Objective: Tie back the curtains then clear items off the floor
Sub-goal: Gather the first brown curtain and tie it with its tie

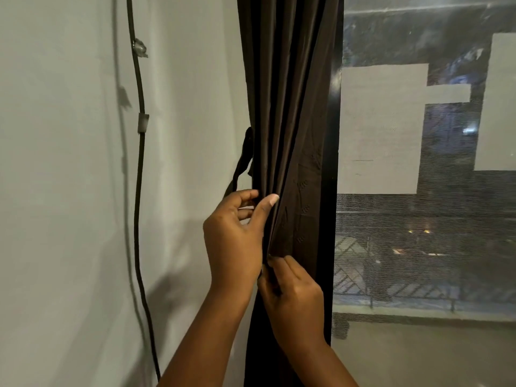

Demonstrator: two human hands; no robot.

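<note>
Dark brown curtain (290,113) gathered in folds against the black window frame (333,152), between white wall (69,191) and mesh-screened window (418,219). Left hand (233,241) pinching the curtain's left edge, thumb over a fold. Right hand (293,297) just below, fingers curled round a fold. Tie-back strap (243,160) dangling at the left edge.

Cloth, Paint and Mesh

We see a curtain (287,107) of dark brown matt cloth in soft folds, a matching cloth tieback (242,160), a smooth matt painted wall (69,191), a glossy black window frame (333,135) and fine woven mesh screen (418,247)
</note>
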